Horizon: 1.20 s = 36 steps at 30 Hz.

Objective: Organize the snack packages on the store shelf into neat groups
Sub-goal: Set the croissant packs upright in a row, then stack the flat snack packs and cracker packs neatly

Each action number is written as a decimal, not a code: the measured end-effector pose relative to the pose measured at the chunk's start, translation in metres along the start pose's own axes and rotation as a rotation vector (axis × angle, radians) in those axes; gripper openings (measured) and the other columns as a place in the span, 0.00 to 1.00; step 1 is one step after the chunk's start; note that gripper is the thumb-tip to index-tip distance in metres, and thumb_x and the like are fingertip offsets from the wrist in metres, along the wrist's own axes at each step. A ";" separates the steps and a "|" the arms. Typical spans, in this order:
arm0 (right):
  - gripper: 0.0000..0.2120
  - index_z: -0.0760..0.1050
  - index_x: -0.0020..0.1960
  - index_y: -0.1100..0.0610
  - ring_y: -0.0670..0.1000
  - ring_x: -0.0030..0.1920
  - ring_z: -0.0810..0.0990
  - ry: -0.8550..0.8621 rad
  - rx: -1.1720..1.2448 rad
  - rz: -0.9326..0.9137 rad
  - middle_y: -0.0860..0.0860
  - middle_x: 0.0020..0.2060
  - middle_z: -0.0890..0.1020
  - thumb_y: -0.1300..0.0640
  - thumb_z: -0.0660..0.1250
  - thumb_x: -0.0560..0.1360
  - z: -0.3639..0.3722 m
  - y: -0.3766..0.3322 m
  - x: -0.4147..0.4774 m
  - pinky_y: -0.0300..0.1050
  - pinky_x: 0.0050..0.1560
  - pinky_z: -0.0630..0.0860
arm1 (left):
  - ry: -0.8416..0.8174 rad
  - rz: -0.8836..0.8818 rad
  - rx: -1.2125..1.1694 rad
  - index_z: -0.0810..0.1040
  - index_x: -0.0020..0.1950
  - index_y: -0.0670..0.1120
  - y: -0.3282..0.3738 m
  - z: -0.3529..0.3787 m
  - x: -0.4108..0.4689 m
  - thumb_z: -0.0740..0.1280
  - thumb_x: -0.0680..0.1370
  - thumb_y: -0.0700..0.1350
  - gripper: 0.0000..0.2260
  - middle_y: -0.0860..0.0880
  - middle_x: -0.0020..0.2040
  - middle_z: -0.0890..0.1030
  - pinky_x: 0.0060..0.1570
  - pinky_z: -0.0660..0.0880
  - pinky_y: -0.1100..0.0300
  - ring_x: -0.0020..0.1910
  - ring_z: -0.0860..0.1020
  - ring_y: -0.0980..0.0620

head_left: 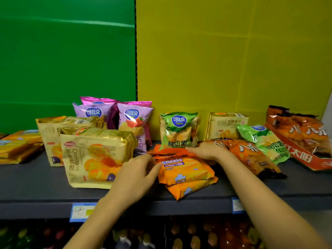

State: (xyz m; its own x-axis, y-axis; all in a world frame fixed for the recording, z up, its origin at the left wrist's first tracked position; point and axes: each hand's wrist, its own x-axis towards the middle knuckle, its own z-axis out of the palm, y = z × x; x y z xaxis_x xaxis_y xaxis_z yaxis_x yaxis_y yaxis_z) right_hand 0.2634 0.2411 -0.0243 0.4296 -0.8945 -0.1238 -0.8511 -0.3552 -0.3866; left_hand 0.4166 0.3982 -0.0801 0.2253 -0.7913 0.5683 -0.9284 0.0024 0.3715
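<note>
A stack of orange cheese wafer packs (185, 170) lies flat at the middle of the dark shelf (36, 180). My left hand (136, 174) presses its fingers against the stack's left edge. My right hand (209, 150) rests on the stack's far right corner, fingers curled over the top pack. Left of the stack stand gold croissant bags (93, 155). Pink chip bags (133, 119) stand behind them. A green chip bag (177, 130) stands just behind the stack; a second green chip bag (267, 142) lies tilted to the right.
An orange snack bag (251, 155) lies by my right forearm. A red display box (303, 141) of orange bags is at far right. A pale yellow pack (226, 126) stands at the back. Yellow flat packs (18, 146) lie far left. Price tags (81, 212) hang on the shelf edge.
</note>
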 end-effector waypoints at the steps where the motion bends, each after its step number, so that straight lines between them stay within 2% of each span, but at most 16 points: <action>1: 0.35 0.62 0.71 0.64 0.59 0.69 0.68 -0.027 0.011 -0.012 0.60 0.71 0.66 0.38 0.52 0.76 0.001 0.001 0.000 0.47 0.63 0.67 | -0.036 -0.068 0.028 0.75 0.43 0.48 0.001 0.006 0.001 0.55 0.72 0.67 0.23 0.51 0.42 0.79 0.43 0.72 0.54 0.45 0.78 0.49; 5: 0.36 0.65 0.70 0.63 0.58 0.67 0.70 -0.027 0.086 -0.055 0.59 0.70 0.69 0.36 0.48 0.76 0.004 0.008 -0.005 0.46 0.64 0.66 | -0.108 -0.264 -0.075 0.75 0.51 0.48 0.007 0.020 0.004 0.61 0.71 0.66 0.23 0.50 0.48 0.81 0.48 0.74 0.55 0.48 0.78 0.50; 8: 0.43 0.74 0.63 0.55 0.52 0.59 0.77 -0.132 0.328 -0.081 0.52 0.61 0.79 0.24 0.54 0.63 0.003 0.016 -0.017 0.47 0.64 0.70 | -0.121 -0.317 -0.203 0.74 0.56 0.48 0.011 0.022 0.005 0.63 0.73 0.61 0.21 0.50 0.53 0.81 0.52 0.74 0.56 0.51 0.78 0.51; 9: 0.41 0.76 0.59 0.54 0.49 0.55 0.79 -0.170 0.378 -0.107 0.49 0.56 0.81 0.24 0.57 0.60 0.002 0.020 -0.022 0.46 0.61 0.73 | -0.126 -0.327 -0.234 0.74 0.58 0.48 0.012 0.023 0.004 0.62 0.74 0.61 0.21 0.49 0.55 0.80 0.53 0.73 0.56 0.52 0.78 0.51; 11: 0.25 0.71 0.54 0.52 0.43 0.45 0.76 -0.188 0.430 -0.151 0.43 0.47 0.78 0.35 0.65 0.67 0.001 0.026 -0.030 0.36 0.48 0.73 | -0.150 -0.351 -0.305 0.72 0.63 0.49 0.015 0.026 0.002 0.62 0.74 0.61 0.23 0.49 0.59 0.78 0.56 0.71 0.57 0.56 0.76 0.51; 12: 0.22 0.68 0.56 0.51 0.43 0.43 0.74 -0.166 0.472 -0.175 0.43 0.46 0.75 0.42 0.68 0.69 0.001 0.031 -0.030 0.35 0.45 0.71 | -0.171 -0.365 -0.345 0.71 0.65 0.49 0.015 0.027 0.001 0.62 0.74 0.62 0.25 0.49 0.60 0.77 0.58 0.71 0.57 0.57 0.76 0.51; 14: 0.27 0.66 0.63 0.54 0.47 0.47 0.74 -0.107 0.584 -0.173 0.45 0.47 0.74 0.51 0.72 0.68 0.003 0.039 -0.033 0.39 0.50 0.71 | -0.210 -0.396 -0.414 0.69 0.66 0.49 0.018 0.029 0.000 0.63 0.68 0.66 0.32 0.51 0.59 0.77 0.58 0.71 0.56 0.57 0.76 0.51; 17: 0.22 0.73 0.59 0.60 0.51 0.47 0.80 -0.042 0.761 -0.149 0.51 0.45 0.81 0.57 0.74 0.67 0.001 0.049 -0.039 0.47 0.56 0.76 | -0.218 -0.444 -0.400 0.66 0.67 0.48 0.021 0.031 -0.002 0.63 0.56 0.72 0.45 0.51 0.57 0.76 0.53 0.69 0.58 0.55 0.74 0.52; 18: 0.20 0.74 0.58 0.61 0.52 0.45 0.81 -0.024 0.792 -0.139 0.52 0.44 0.82 0.58 0.73 0.68 -0.002 0.056 -0.041 0.47 0.54 0.78 | -0.215 -0.448 -0.386 0.65 0.68 0.49 0.021 0.033 -0.003 0.63 0.54 0.73 0.48 0.51 0.58 0.77 0.52 0.69 0.59 0.56 0.74 0.52; 20: 0.14 0.77 0.54 0.62 0.51 0.39 0.82 0.005 0.859 -0.139 0.53 0.38 0.84 0.61 0.71 0.69 -0.009 0.072 -0.048 0.42 0.45 0.79 | -0.204 -0.445 -0.373 0.67 0.64 0.51 0.022 0.039 -0.003 0.62 0.51 0.75 0.47 0.51 0.58 0.78 0.53 0.71 0.58 0.57 0.75 0.52; 22: 0.05 0.78 0.46 0.60 0.50 0.35 0.82 0.018 0.924 -0.138 0.51 0.32 0.85 0.63 0.69 0.70 -0.014 0.093 -0.056 0.39 0.38 0.78 | -0.198 -0.451 -0.339 0.68 0.58 0.53 0.026 0.044 -0.002 0.62 0.49 0.78 0.45 0.51 0.57 0.78 0.58 0.72 0.53 0.57 0.75 0.50; 23: 0.04 0.77 0.45 0.59 0.50 0.34 0.82 0.020 0.949 -0.130 0.51 0.31 0.85 0.63 0.68 0.71 -0.016 0.103 -0.060 0.38 0.36 0.79 | -0.203 -0.454 -0.297 0.68 0.57 0.52 0.030 0.046 -0.002 0.61 0.48 0.79 0.45 0.50 0.57 0.77 0.60 0.71 0.50 0.58 0.75 0.48; 27: 0.04 0.78 0.47 0.58 0.47 0.31 0.84 0.061 0.996 -0.081 0.51 0.33 0.86 0.62 0.66 0.73 -0.010 0.137 -0.067 0.36 0.32 0.80 | -0.199 -0.416 -0.132 0.67 0.58 0.49 0.044 0.052 -0.005 0.55 0.49 0.78 0.47 0.49 0.57 0.76 0.61 0.68 0.51 0.59 0.73 0.46; 30: 0.07 0.77 0.51 0.56 0.48 0.36 0.85 0.052 0.948 -0.060 0.51 0.38 0.87 0.59 0.65 0.74 -0.002 0.143 -0.071 0.38 0.35 0.80 | -0.166 -0.419 -0.216 0.67 0.57 0.48 0.051 0.055 -0.007 0.57 0.48 0.75 0.46 0.50 0.57 0.77 0.61 0.68 0.51 0.59 0.74 0.49; 34: 0.12 0.76 0.57 0.55 0.53 0.46 0.84 0.108 0.863 -0.067 0.54 0.49 0.84 0.57 0.66 0.74 0.005 0.140 -0.075 0.46 0.49 0.78 | -0.194 -0.467 -0.377 0.66 0.55 0.47 0.058 0.054 -0.005 0.66 0.49 0.71 0.43 0.48 0.53 0.76 0.56 0.73 0.51 0.55 0.75 0.49; 36: 0.13 0.75 0.58 0.54 0.54 0.48 0.83 0.114 0.847 -0.057 0.54 0.49 0.84 0.56 0.66 0.74 0.007 0.140 -0.076 0.50 0.54 0.77 | -0.208 -0.473 -0.419 0.65 0.57 0.47 0.062 0.051 -0.005 0.73 0.55 0.66 0.39 0.49 0.52 0.75 0.53 0.74 0.55 0.53 0.75 0.50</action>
State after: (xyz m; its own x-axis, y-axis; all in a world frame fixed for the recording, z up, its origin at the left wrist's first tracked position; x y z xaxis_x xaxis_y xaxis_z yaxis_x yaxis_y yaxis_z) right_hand 0.1140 0.2618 -0.0756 0.3932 -0.9194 -0.0082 -0.2966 -0.1183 -0.9476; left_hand 0.3429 0.3707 -0.0971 0.4798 -0.8668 0.1360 -0.5406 -0.1700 0.8239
